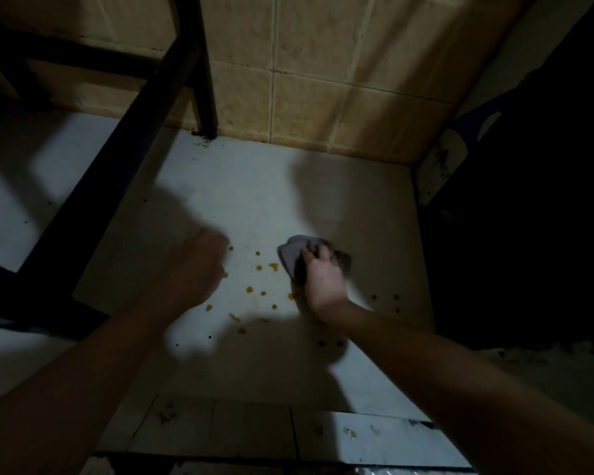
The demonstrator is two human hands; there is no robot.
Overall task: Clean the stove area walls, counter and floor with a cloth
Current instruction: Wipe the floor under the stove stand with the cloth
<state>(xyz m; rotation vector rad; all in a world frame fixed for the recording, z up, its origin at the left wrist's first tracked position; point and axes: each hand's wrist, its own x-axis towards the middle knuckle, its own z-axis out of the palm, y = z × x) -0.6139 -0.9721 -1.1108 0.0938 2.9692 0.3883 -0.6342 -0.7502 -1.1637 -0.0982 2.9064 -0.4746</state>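
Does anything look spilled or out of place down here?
Yes: orange-yellow drops are spattered on the white floor, beside the grey cloth the right hand grips. Further right lie dark specks.

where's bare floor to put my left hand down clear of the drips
Bare floor runs between the tiled wall and the cloth, from the black frame leg rightward. Crowded: orange drips lie between the left hand and right hand and nearer you; dark spots sit right of the right hand.

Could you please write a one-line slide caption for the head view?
Right hand grips a crumpled grey cloth on the white tiled floor beside orange droplets.
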